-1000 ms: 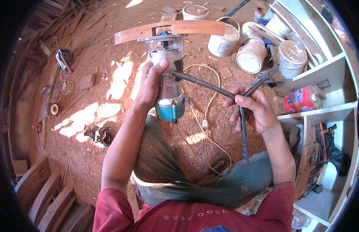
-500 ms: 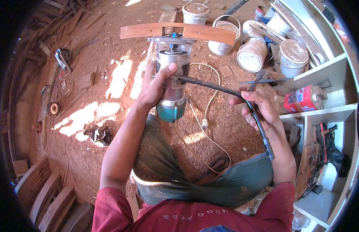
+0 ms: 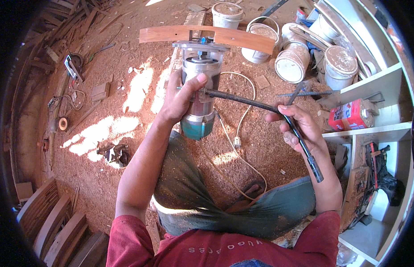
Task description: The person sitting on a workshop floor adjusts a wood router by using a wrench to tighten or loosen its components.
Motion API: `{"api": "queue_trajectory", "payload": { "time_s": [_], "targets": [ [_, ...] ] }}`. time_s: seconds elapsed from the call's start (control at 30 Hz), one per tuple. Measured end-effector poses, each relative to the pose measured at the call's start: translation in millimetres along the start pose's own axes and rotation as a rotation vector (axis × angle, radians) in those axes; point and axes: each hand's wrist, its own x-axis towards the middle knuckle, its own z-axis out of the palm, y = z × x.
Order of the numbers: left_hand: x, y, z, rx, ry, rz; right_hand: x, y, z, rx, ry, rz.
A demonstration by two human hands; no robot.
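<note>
My left hand (image 3: 185,95) is wrapped round the body of a trim router (image 3: 199,107), silver with a teal end cap and a clear base. Across the router's base lies a slotted, slightly curved strip of reddish wood (image 3: 242,40). Closed on the junction of a black steel cross-shaped wrench (image 3: 242,99) is my right hand (image 3: 302,124). One long bar of that wrench reaches to the router's side by my left thumb; whether its tip sits on a screw I cannot tell. Another arm, ending in a socket, points down along my right forearm.
A pale cord with a plug (image 3: 237,142) lies loose on the sawdust-covered floor. White buckets (image 3: 290,67) stand beyond my hands. On the right is a white shelf unit (image 3: 371,128) with a red can (image 3: 349,113). Curved wood pieces (image 3: 51,222) rest at the lower left.
The wrench's socket end has swung slightly to the right. The router and wood strip have shifted only a little, and both hands keep their grips.
</note>
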Motion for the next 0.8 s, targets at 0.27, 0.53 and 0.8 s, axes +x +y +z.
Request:
{"api": "queue_trajectory", "payload": {
  "time_s": [0.27, 0.53, 0.8],
  "targets": [
    [0, -2, -1, 0.096, 0.004, 0.087, 6, 10, -13, 0.195, -0.138, 0.073],
    [0, -2, -8, 0.134, -0.086, -0.111, 10, 16, -5, -0.497, -0.129, -0.437],
    [8, -10, 7, -0.119, 0.015, -0.332, -2, -6, -5, -2.18, 0.308, -1.773]
  ]
}}
